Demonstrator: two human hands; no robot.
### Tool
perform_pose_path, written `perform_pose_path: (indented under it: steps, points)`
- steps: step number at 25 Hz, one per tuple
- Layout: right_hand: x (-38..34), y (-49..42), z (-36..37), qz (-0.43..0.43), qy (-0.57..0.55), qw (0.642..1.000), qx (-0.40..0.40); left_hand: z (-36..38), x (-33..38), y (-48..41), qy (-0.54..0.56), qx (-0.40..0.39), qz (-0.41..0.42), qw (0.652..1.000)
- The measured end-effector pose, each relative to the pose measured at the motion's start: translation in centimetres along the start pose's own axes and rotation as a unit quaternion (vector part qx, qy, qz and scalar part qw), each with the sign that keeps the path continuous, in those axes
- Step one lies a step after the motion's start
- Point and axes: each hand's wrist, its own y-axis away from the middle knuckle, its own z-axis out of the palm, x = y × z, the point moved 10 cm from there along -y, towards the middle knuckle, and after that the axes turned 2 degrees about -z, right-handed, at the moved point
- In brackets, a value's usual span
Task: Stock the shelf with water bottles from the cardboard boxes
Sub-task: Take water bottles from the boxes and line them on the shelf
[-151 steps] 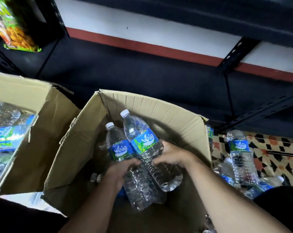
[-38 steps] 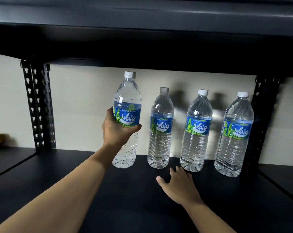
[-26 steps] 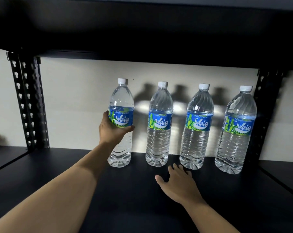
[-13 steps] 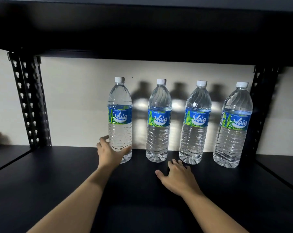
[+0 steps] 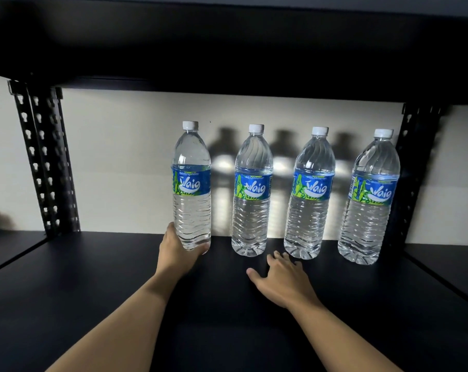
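bottles (image 5: 251, 200): clear glossy plastic | shelf (image 5: 93, 277): matt black metal

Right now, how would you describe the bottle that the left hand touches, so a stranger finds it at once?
Look at the black shelf, where four water bottles stand in a row against the wall. It is the leftmost bottle, nearest the perforated post. Only it has the left hand gripping its base.

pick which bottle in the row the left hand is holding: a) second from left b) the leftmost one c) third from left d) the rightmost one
b: the left hand grips the base of the leftmost bottle, while the right hand lies flat on the shelf.
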Motion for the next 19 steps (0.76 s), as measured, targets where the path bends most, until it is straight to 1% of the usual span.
perform_pose_path:
  steps: [2,14,19]
  points:
    - [0.0,0.1,0.1,-0.001,0.002,1.000,-0.001,0.3,-0.4,0.0,-0.011,-0.011,-0.010,1.000]
    - [-0.1,0.1,-0.1,-0.003,-0.002,1.000,0.006,1.1,-0.2,-0.1,-0.056,-0.036,-0.008,0.998]
    - [-0.1,0.1,-0.1,-0.002,-0.001,1.000,0.004,1.3,-0.4,-0.3,-0.047,-0.038,-0.018,0.998]
